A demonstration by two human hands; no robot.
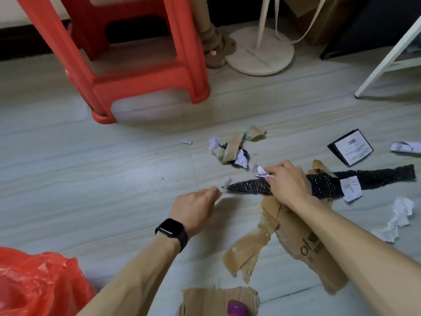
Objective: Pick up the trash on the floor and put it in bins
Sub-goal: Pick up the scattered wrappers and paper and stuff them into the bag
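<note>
Your R hand (287, 183) rests on the black mesh strip (321, 185) on the floor (91, 179), fingertips pinching a white paper scrap (262, 171). L hand (196, 207), at its 8 o'clock, has fingers curled nr a blurred white bit (226, 181); can't tell if it grips. Torn brown cardboard (305, 249) under your R forearm reads "Oi". At 2 o'clock: black card (350, 148) w/ barcode label, text too small to read. Tape-and-paper wad (232, 145) at 11. Crumpled paper (401, 212) at 4. Red bag (34, 283) sits far out at 8, red stool (136, 71) at 10.
</note>
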